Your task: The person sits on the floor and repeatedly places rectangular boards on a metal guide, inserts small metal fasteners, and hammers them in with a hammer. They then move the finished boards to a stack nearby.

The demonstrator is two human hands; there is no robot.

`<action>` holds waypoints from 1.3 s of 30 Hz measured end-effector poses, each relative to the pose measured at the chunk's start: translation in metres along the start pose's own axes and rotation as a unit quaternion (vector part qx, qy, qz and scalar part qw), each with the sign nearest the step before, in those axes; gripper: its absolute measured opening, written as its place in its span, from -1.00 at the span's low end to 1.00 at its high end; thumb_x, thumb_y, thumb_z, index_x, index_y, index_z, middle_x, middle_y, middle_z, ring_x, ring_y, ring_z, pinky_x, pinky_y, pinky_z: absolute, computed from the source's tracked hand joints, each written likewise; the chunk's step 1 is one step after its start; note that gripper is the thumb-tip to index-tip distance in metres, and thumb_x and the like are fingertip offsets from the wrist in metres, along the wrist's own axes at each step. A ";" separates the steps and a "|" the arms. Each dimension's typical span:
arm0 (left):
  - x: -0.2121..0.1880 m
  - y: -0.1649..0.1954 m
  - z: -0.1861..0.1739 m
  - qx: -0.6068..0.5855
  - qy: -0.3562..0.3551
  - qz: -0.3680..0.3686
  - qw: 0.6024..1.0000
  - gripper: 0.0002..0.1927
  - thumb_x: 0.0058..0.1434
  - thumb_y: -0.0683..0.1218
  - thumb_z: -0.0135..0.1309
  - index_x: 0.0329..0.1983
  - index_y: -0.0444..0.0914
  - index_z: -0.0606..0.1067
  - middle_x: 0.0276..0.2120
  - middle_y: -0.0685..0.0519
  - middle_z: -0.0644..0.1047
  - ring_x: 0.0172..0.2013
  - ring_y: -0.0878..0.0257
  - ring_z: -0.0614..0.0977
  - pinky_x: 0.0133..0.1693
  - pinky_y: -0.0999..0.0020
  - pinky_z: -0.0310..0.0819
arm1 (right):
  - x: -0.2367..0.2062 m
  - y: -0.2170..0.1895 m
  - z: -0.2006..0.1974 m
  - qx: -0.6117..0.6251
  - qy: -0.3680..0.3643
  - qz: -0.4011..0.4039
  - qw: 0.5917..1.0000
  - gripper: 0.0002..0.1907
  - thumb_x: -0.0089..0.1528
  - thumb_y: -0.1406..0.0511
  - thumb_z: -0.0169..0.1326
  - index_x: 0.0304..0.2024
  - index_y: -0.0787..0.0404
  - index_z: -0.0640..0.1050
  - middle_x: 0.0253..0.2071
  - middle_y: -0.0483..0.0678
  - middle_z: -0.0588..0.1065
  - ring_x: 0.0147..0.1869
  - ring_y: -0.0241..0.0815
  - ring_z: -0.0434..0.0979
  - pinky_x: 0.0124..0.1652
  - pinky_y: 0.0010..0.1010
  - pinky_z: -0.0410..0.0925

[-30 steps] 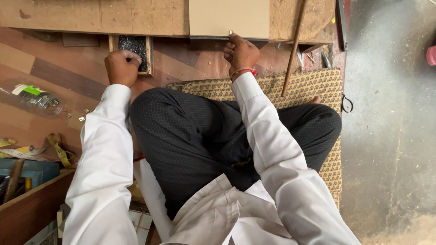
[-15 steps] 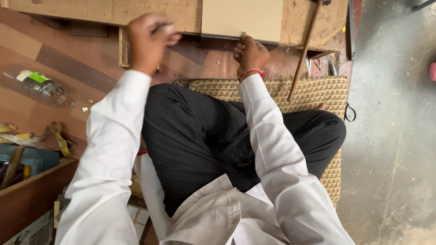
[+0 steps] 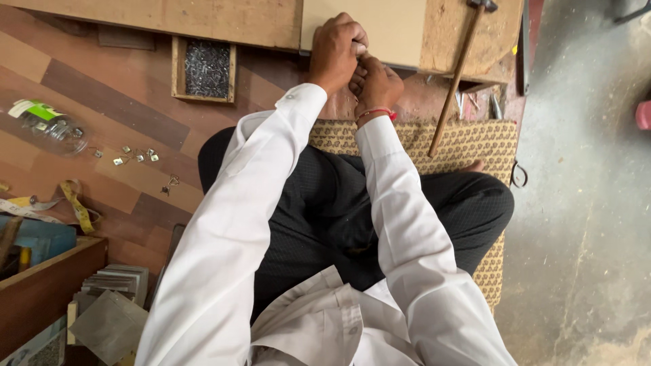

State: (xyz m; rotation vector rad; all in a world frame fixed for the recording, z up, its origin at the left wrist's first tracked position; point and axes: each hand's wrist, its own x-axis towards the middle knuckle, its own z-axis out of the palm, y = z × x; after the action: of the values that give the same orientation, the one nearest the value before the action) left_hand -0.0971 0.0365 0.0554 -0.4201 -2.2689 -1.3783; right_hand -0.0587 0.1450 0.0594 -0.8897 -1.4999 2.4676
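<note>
My left hand point(image 3: 336, 51) and my right hand point(image 3: 376, 85) meet at the near edge of a pale flat board point(image 3: 397, 30) that lies on a larger plywood sheet point(image 3: 169, 20). The left hand's fingers are curled shut over the board's edge. My right hand, with a red thread at the wrist, pinches its fingertips against the left hand's fingers. Whatever lies between the fingers is hidden. A small open wooden box of dark nails point(image 3: 207, 68) sits to the left of my hands. A hammer point(image 3: 461, 74) lies to their right, its wooden handle pointing towards me.
I sit cross-legged on a woven patterned mat point(image 3: 468, 146). On the wooden floor at the left lie a clear plastic jar of metal parts point(image 3: 47, 125), small metal clips point(image 3: 135, 156), a yellow tape measure point(image 3: 78, 210) and a blue box point(image 3: 41, 237). Grey concrete point(image 3: 583, 203) lies to the right.
My left hand has left the nail box, risen, and moved right to join the right hand at the pale board's edge. The right hand has stayed at the board.
</note>
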 end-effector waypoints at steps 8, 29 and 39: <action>-0.006 0.013 0.005 0.073 -0.014 -0.016 0.997 -0.83 0.07 -0.34 0.16 -0.46 -0.19 0.52 -0.31 0.08 0.52 -0.19 0.05 0.51 -0.10 0.09 0.33 | -0.010 -0.013 -0.002 0.025 -0.010 0.056 0.998 -0.85 0.25 0.39 0.11 -0.32 0.43 0.57 -0.49 0.03 0.56 -0.56 -0.21 0.55 -0.54 -0.45 0.42; -0.005 0.021 0.001 0.070 -0.013 -0.014 0.997 -0.89 0.14 -0.33 0.14 -0.41 -0.26 0.52 -0.33 0.04 0.57 -0.23 0.04 0.55 -0.13 0.06 0.39 | -0.008 -0.018 -0.002 -0.026 -0.010 -0.006 1.000 -0.85 0.22 0.42 0.15 -0.45 0.38 0.57 -0.61 -0.03 0.49 -0.64 -0.26 0.47 -0.62 -0.47 0.36; 0.005 0.014 -0.003 -0.197 0.051 -0.104 0.974 -0.90 0.13 -0.32 0.14 -0.28 -0.37 0.59 -0.47 -0.01 0.68 -0.51 0.32 0.69 -0.43 0.41 0.59 | -0.003 -0.015 -0.005 -0.010 -0.038 0.003 0.999 -0.84 0.24 0.44 0.14 -0.46 0.38 0.53 -0.61 -0.03 0.47 -0.65 -0.29 0.38 -0.64 -0.50 0.24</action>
State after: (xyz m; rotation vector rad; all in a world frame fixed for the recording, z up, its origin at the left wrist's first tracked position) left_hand -0.0943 0.0398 0.0698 -0.2305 -1.9992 -1.9211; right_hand -0.0564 0.1549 0.0718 -0.8136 -1.5495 2.5236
